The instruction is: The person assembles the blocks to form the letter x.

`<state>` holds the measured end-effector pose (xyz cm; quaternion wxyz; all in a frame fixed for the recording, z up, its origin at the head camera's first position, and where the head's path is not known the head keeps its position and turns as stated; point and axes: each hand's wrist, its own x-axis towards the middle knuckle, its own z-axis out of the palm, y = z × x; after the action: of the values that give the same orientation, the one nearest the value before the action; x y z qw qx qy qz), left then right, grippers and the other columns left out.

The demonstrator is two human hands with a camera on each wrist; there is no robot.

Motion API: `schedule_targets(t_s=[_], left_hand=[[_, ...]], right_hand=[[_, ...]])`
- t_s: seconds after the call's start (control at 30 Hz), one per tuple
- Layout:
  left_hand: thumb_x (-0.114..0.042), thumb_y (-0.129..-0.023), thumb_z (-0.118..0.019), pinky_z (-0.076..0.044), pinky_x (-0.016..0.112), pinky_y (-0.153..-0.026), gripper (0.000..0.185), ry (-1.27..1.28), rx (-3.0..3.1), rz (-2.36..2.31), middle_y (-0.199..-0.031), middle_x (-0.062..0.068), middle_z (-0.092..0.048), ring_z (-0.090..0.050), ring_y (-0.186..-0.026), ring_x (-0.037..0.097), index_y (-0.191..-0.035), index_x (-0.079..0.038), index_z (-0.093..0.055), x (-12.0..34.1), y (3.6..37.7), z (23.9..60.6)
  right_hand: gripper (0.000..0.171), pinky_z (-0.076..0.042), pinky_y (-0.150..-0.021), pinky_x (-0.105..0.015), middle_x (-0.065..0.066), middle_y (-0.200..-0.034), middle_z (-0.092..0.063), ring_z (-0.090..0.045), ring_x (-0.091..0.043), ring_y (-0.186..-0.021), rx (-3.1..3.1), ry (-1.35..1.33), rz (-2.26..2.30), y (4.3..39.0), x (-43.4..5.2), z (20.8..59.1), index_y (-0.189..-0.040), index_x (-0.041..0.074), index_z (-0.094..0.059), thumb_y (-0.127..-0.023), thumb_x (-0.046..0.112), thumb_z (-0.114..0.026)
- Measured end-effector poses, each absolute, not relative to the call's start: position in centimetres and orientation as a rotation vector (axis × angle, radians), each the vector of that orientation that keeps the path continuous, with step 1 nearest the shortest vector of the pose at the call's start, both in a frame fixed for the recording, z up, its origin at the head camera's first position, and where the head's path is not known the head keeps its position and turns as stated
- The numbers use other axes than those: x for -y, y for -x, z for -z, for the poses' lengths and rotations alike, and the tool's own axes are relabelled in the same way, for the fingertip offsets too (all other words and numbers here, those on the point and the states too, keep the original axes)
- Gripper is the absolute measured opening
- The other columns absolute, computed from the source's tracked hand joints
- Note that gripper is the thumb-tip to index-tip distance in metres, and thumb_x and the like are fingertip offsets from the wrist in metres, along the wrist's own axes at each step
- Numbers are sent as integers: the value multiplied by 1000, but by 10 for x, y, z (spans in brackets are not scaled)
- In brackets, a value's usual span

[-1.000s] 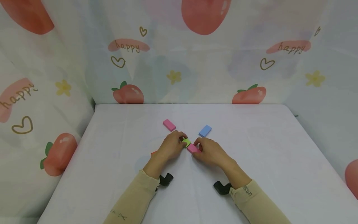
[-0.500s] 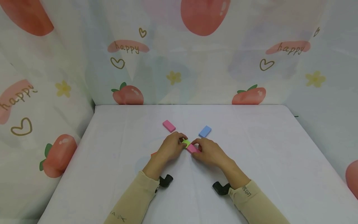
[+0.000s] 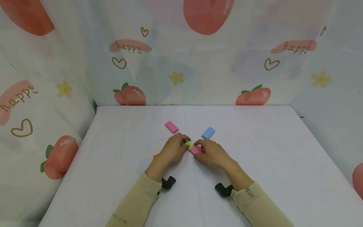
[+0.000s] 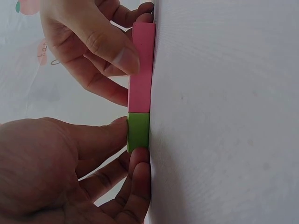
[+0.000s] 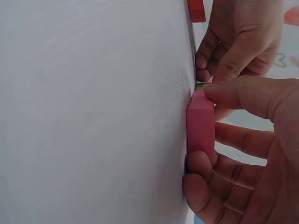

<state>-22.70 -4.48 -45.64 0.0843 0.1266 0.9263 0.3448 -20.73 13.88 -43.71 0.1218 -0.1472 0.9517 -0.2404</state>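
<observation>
Near the middle of the table, my left hand [image 3: 174,147] pinches a green block [image 4: 138,132], partly covered by its fingers. Just right of it, my right hand [image 3: 212,153] grips a pink rectangular block [image 4: 143,70] between thumb and fingers. In the left wrist view the two blocks meet end to end in one straight line, low against the white tabletop. The right wrist view shows the pink block's near end face [image 5: 201,130], while the green one is mostly hidden behind it there.
Beyond the hands lie another pink block [image 3: 171,127] and a blue block [image 3: 208,132] on the white table [image 3: 255,142]. An orange-red block [image 5: 196,11] sits by the left wrist, mostly covered by that arm in the head view. A printed curtain [image 3: 204,69] stands behind.
The right hand has shifted slightly left, bringing its pink block up against the green block; a thin gap showed between them one second ago. The left hand has stayed in place.
</observation>
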Motion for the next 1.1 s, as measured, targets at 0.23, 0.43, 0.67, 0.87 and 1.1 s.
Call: schedule_targets(t_s=[0.23, 0.43, 0.67, 0.87, 1.1], left_hand=[[-20, -93, -64, -48, 30, -80, 25, -373, -2757, -1028, -102, -2, -60, -56, -89, 13, -118, -19, -68, 46, 227, 454], [-20, -93, -64, -48, 31, -81, 26, -346, -2760, -1040, -101, -2, -60, -56, -90, 14, -118, -20, -67, 47, 226, 453], [-19, -92, -64, -48, 31, -81, 23, -403, -2755, -1065, -101, -1, -61, -58, -91, 14, -115, -20, -69, 48, 226, 454], [-19, -92, -64, -48, 32, -83, 23, -421, -2775, -1046, -102, -2, -62, -59, -94, 14, -115, -19, -68, 48, 226, 455], [-17, -93, -63, -48, 33, -83, 23, -440, -2784, -1031, -103, -1, -62, -59, -94, 15, -115, -19, -68, 48, 226, 454]], right_hand=[[45, -41, -61, -30, 0, -82, -56, -51, -16, -70, -2771, 438, 702, 208, -137, 437, -126, 15, -60, -85, 30, -72], [50, -41, -60, -30, 0, -83, -55, -51, -16, -71, -2752, 472, 727, 210, -138, 438, -132, 18, -56, -86, 31, -71], [48, -39, -58, -29, 0, -81, -53, -48, -14, -68, -2741, 554, 732, 210, -144, 440, -136, 25, -52, -90, 28, -66], [39, -39, -59, -29, 0, -82, -50, -47, -14, -67, -2735, 587, 730, 209, -145, 439, -132, 32, -56, -94, 22, -59], [40, -39, -59, -30, -1, -84, -49, -48, -14, -68, -2725, 579, 731, 210, -145, 440, -131, 36, -58, -95, 18, -55]])
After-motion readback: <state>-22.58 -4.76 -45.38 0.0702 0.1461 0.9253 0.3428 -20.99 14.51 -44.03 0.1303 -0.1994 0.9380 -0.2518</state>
